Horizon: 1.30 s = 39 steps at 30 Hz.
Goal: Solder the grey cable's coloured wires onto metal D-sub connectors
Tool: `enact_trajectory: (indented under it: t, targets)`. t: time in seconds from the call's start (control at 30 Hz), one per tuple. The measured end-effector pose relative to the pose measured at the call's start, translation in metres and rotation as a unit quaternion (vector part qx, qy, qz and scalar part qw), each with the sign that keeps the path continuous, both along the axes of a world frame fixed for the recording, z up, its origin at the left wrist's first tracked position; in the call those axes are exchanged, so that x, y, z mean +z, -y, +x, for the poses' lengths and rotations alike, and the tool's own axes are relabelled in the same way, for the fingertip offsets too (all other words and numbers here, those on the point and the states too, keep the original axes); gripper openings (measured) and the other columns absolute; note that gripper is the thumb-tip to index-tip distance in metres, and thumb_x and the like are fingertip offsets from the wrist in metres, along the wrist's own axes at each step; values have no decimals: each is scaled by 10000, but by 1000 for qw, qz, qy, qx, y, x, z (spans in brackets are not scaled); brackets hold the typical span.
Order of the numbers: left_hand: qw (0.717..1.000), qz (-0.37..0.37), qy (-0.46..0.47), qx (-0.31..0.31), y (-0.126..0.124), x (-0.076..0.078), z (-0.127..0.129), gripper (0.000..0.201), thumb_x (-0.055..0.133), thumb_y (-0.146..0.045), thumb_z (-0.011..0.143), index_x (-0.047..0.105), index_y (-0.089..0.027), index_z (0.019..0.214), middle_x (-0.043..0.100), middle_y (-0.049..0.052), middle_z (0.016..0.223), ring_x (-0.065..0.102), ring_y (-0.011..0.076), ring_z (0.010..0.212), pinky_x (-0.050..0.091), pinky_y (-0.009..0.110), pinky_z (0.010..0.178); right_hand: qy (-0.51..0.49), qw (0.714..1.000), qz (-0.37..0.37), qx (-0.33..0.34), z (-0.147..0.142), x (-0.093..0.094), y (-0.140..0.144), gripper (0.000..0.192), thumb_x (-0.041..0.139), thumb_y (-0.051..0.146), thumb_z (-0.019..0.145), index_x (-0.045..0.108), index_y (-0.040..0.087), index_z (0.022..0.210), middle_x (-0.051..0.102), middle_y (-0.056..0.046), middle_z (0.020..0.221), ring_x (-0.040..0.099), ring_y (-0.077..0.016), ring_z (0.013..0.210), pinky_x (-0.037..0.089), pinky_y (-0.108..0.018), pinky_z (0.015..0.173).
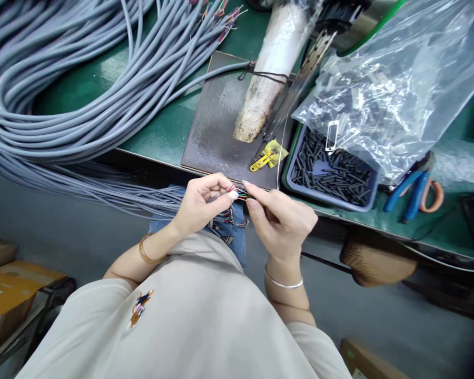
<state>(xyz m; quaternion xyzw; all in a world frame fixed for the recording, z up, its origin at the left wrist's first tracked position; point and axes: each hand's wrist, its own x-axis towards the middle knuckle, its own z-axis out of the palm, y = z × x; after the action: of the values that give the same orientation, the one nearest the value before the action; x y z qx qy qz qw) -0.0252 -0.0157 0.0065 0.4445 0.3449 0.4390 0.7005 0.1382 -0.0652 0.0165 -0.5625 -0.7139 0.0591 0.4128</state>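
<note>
A: What is seen nearest, at the bottom of the frame?

B: A beige shirt is seen, with both forearms raised above it. Near the centre, the left hand [199,202] is curled, and a small white connector [233,195] is pinched between its thumb and forefinger. The right hand [282,218] is held just beside it, its fingers pressed together and extended toward the coloured wires [242,194] that are fanned out from the connector.

A: And beyond the hands?

B: A dark metal plate [217,123] is laid on the green bench [158,126], just above the hands. A yellow clip [264,159] is lying at its right edge, and a pale wrapped cylinder [270,68] is resting across it.

A: What is found to the right?

B: A blue tray [365,202] filled with short black tubes is placed there, partly covered by a clear plastic bag [403,79]. Blue-handled pliers [408,189] are seen further right.

A: And the upper left?

B: It is taken up by a thick bundle of grey cables [63,95], which is spread across the bench and hangs over its edge.
</note>
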Motion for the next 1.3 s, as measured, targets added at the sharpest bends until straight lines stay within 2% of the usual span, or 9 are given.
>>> enact_trajectory:
  t: [0.17,0.3,0.4,0.47,0.6,0.67,0.73,0.83,1.3]
  targets:
    - [999,24,-41,-18,2,3,-5,184,773,-259,815,659,-150,721,596,-15,655,478,67,571,370,186,533,30,999,3,-14,8,2,4,199,620,271,982,766,282,1118,628,42,593,483,-85,460,368,-265,494]
    - [977,163,-120,-73,7,32,-11,93,692,-144,831,697,-176,744,638,6,656,461,83,539,322,226,517,-6,996,-39,-77,40,20,15,297,577,296,992,631,301,1284,685,39,666,451,-111,414,352,-296,461]
    - [941,253,-144,-172,11,61,-10,167,665,-70,769,701,-218,699,653,22,664,449,112,548,295,272,535,141,970,-131,-148,77,34,13,280,581,325,996,617,264,1267,776,5,811,606,-145,538,392,-310,556]
    - [909,282,-123,-281,14,72,-6,204,649,-60,748,653,-233,640,612,17,622,407,124,523,252,300,513,233,938,-155,-205,103,37,4,132,618,324,973,671,236,1055,783,-17,804,667,-186,625,370,-324,589]
    - [860,233,28,-452,10,59,0,188,623,-38,758,645,-214,696,647,30,674,519,130,574,393,266,551,278,918,-145,-241,144,23,-24,93,656,280,922,630,235,845,766,-60,800,674,-231,719,396,-353,638]
    - [920,109,63,-370,4,44,-1,130,661,-76,768,652,-193,711,631,15,647,510,99,539,375,227,504,250,942,-127,-185,155,16,-37,99,619,242,931,605,247,833,788,-85,1014,691,-236,880,462,-360,731]
    - [974,-47,91,-204,-4,31,-4,123,718,-164,742,618,-179,671,537,-28,555,400,57,451,286,195,437,225,957,-121,-135,161,12,-47,116,595,232,939,587,250,825,773,-81,1144,684,-234,953,494,-375,809]
    - [972,-199,107,-68,-14,21,-11,174,739,-179,667,566,-179,658,449,-74,497,278,26,388,195,166,393,239,955,-137,-109,165,12,-56,108,567,216,948,592,249,848,755,-77,1158,670,-250,1020,492,-400,856]
    - [982,-180,56,-17,-9,14,-9,201,780,-191,609,587,-154,651,505,-53,531,371,31,408,211,154,391,401,897,-183,-41,169,26,-79,102,627,150,930,635,213,851,697,-50,851,641,-183,881,331,-335,617]
